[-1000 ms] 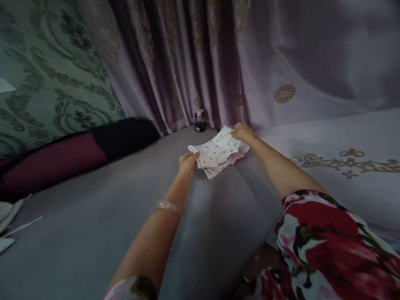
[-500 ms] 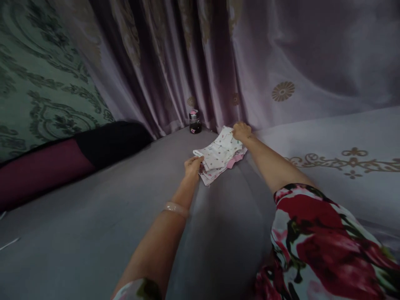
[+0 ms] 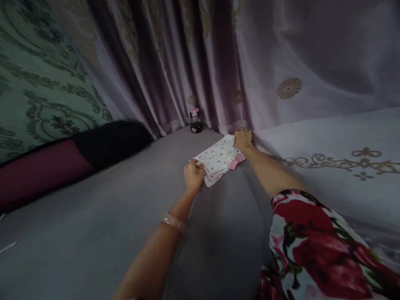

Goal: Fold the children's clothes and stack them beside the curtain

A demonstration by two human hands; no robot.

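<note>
Pinching a light, soft-looking printed cloth (image 3: 217, 157) by 1 corner, the left hand (image 3: 193, 175) worked opposite the right hand (image 3: 243, 139), its grip hidden; edges offered the best hold.

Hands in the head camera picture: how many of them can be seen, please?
2. The left hand is at the left end of the stacked cloths; the right hand is at their far right end, near the curtain.
</note>
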